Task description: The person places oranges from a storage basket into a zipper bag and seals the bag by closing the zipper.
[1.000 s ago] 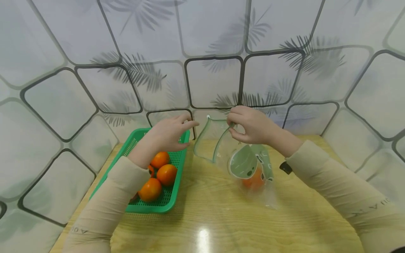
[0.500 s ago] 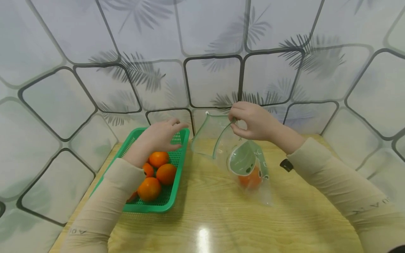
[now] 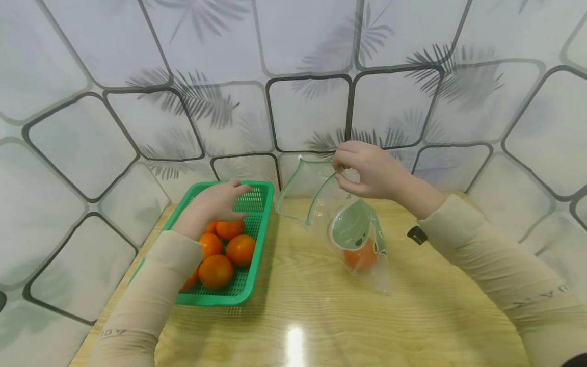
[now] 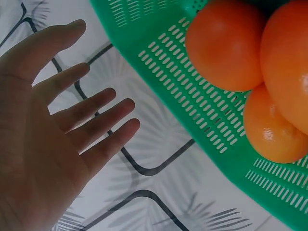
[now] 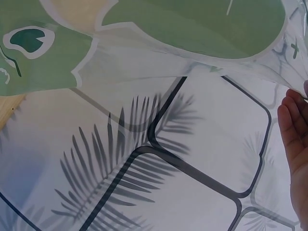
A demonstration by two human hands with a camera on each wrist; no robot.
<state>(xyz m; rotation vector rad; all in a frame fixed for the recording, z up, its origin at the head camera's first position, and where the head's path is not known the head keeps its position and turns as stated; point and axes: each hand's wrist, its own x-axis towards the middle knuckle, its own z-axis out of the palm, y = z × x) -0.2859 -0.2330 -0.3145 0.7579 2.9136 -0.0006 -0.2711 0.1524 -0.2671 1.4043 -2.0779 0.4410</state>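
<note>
My right hand (image 3: 367,168) pinches the rim of a clear plastic zip bag (image 3: 321,204) with a green print, holding its mouth wide. One orange fruit (image 3: 361,255) lies low inside the bag. In the right wrist view the bag's printed side (image 5: 202,29) stretches across the top, and the fingers (image 5: 291,120) show at the right edge. My left hand (image 3: 215,206) hovers over the green basket (image 3: 259,250), fingers spread and holding nothing. Several orange fruits (image 3: 216,271) sit in that basket; they look like persimmons or oranges. In the left wrist view the palm (image 4: 43,144) is beside the basket's slotted wall (image 4: 192,96).
The basket stands on the left of a light wooden table (image 3: 302,316). A patterned cloth or wall covering (image 3: 307,117) rises behind and on both sides. A small black object (image 3: 417,235) shows by the right cuff.
My left hand has moved left and down, away from the bag's mouth to over the basket. The right hand keeps its pinch on the bag, which has shifted slightly.
</note>
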